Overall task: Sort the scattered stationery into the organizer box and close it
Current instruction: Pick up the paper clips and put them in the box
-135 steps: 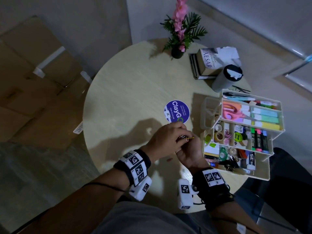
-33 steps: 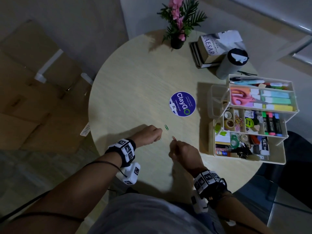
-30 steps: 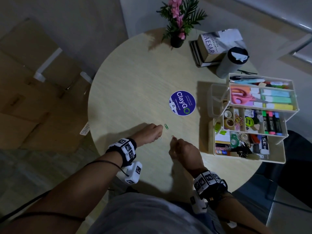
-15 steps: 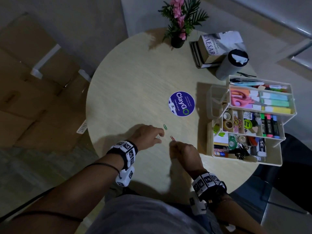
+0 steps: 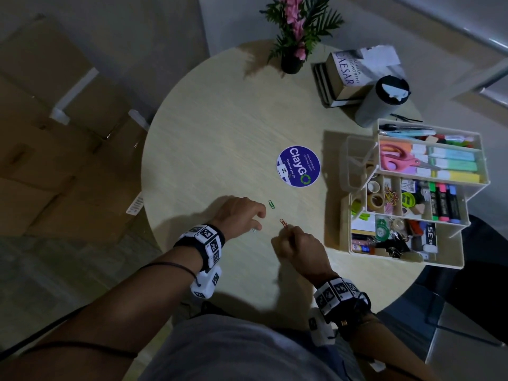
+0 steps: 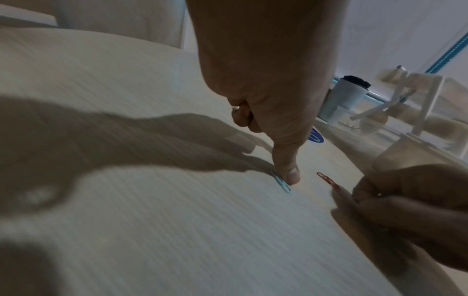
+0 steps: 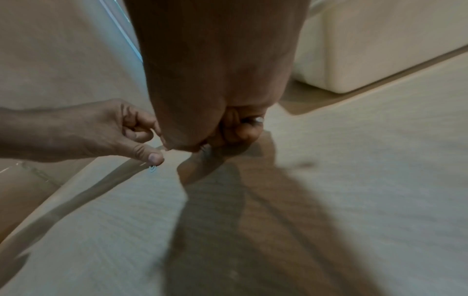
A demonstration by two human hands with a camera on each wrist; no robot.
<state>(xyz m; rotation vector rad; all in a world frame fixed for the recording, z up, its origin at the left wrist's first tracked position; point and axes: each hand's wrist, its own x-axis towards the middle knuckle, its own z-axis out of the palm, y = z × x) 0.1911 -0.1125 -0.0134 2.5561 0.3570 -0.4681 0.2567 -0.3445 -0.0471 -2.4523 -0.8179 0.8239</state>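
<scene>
Three paper clips lie loose on the counter [image 5: 209, 127], all on the near-left side of the organizer box [image 5: 406, 254], which stands open with its tiers fanned out. The red clip [image 5: 283, 223] is nearest the box of the three, the green clip [image 5: 271, 204] a bit farther from it, and the blue clip [image 6: 281, 182] farthest, closer to the person. Judging by look: thin bent wire, almost weightless, stiff, lying flat, smooth enough to skid on the wood. Best taken by pinching one rounded end, or by pressing down and dragging it until a nail gets under an edge.

The right hand [image 5: 298, 247] has its fingers curled, and thumb and fingertip pinch the near end of the red clip, whose far end pokes out toward the green one. A glint inside the curled fingers may be more clips, too blurred to say.

The left hand [image 5: 236, 215] has its fingers partly curled, and its thumb tip [image 6: 292, 176] presses on or just beside the blue clip, flat on the counter. Nothing is lifted, and I cannot tell whether a finger opposes the thumb yet. The green clip lies untouched just beyond that hand's fingertips.

Farther from the box: a round blue sticker [image 5: 298, 166] to its left, a tumbler [image 5: 382, 103], books [image 5: 343, 78] and a flower pot [image 5: 292, 61] behind it.
</scene>
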